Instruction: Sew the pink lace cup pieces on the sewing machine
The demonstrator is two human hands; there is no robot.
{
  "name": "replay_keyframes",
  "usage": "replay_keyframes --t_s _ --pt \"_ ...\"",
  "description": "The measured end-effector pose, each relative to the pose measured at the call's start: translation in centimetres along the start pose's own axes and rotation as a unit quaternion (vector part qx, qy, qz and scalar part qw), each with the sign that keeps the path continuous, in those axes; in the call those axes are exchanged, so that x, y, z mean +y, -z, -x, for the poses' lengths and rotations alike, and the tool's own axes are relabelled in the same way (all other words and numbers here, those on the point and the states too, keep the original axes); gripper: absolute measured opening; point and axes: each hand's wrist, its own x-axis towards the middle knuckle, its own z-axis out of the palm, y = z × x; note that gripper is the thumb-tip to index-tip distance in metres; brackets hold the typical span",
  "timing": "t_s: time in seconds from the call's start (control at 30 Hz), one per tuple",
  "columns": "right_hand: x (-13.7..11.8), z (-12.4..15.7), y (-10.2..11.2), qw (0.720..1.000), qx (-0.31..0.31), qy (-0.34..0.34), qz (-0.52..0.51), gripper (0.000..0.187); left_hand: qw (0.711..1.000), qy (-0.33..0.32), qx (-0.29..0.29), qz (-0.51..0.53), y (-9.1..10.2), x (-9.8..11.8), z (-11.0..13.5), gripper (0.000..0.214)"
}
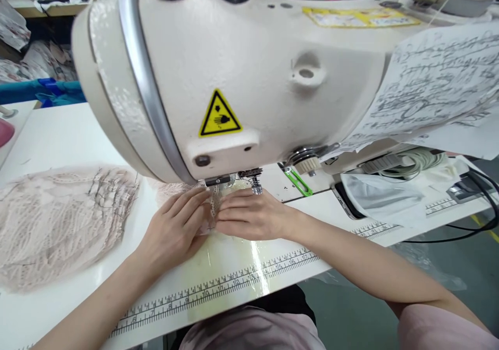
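A sewing machine (249,74) fills the upper middle of the head view. Under its needle area runs a narrow strip of pale pink lace fabric (214,204). My left hand (177,228) lies on the left side of the lace, fingers bent and pressed together on it. From the right, my right hand (253,216) presses the lace with its fingers held close together, fingertips facing the left hand. The fingertips and part of the lace are partly hidden by the hands and the machine head. A pile of pale pink lace pieces (66,220) lies to the left.
A ruler tape (218,287) runs along the table's front edge. To the right are a phone (346,202) under a white cloth (384,194), a coiled cord (417,161) and black cables (481,220). Handwritten paper (436,79) hangs on the machine. A green part (298,182) sits behind the needle.
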Motion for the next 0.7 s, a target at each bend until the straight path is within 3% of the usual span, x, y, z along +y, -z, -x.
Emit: replay_keyframes --t_s 0.1,0.17,0.3,0.5,0.7 --pt "-0.1 0.0 0.0 1.000 0.014 -0.009 0.004 0.014 0.999 0.007 -0.039 0.014 -0.6 -0.3 0.1 0.055" --pt "-0.2 -0.1 0.1 1.000 0.014 -0.008 0.000 0.015 0.998 0.012 -0.054 0.009 -1.0 -0.4 0.3 0.062" --pt "-0.3 -0.3 0.1 1.000 -0.002 -0.009 0.006 0.020 0.997 0.014 -0.070 -0.002 -1.0 -0.5 0.5 0.062" --pt "-0.7 -0.7 -0.1 0.998 0.049 0.013 0.028 0.017 0.995 0.020 -0.103 0.001 -0.4 -1.4 0.7 0.058" --pt "-0.9 -1.0 -0.5 0.997 0.059 0.035 0.033 0.014 0.995 0.021 -0.101 0.011 -0.2 -1.9 0.6 0.055"
